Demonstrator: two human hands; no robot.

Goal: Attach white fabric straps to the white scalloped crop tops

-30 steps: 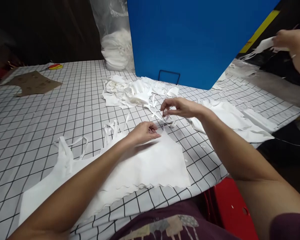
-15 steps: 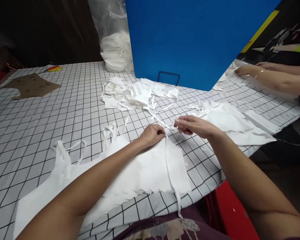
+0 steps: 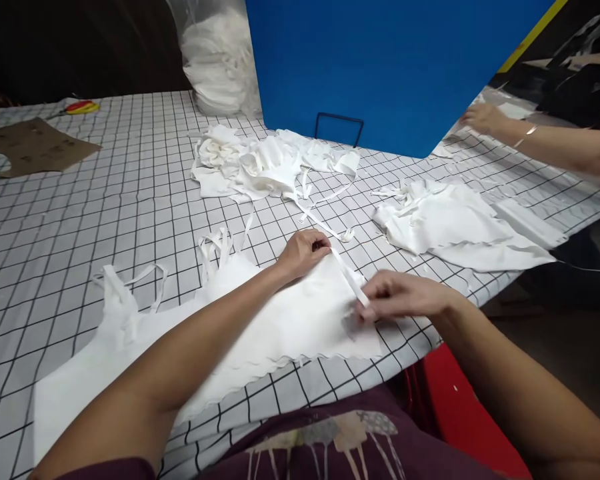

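A: What is the left hand [image 3: 303, 253] doing?

B: It is curled shut, pinching the top end of a thin white strap [image 3: 349, 277]. It presses down on the flat white cloth [image 3: 280, 327] there.

A: And the right hand [image 3: 397, 298]?

B: Its fingers are squeezed together on the other end of the strap, at about 4 o'clock from the left hand. The strap runs straight between the two hands.

A: Where is the flat white cloth?

B: It lies spread on the checked tabletop [image 3: 130, 200], right in front of the person. Its wavy edge is at the near side, and its loops stick out toward 10 o'clock.

A: What else is on the tabletop?

B: A messy pile of white cloth pieces [image 3: 260, 167] sits at 12 o'clock from the hands. Another white pile [image 3: 445, 223] lies at 2 o'clock. A big blue board [image 3: 390, 67] stands behind them. A clear bag [image 3: 215, 60] of white things is at 11 o'clock. Far off at 10 o'clock there is a brown cardboard shape [image 3: 35, 143] and something red and yellow [image 3: 80, 107].

A: Is someone else there?

B: Yes, another person's hand [image 3: 485, 119] rests on the tabletop at 2 o'clock, far from the strap.
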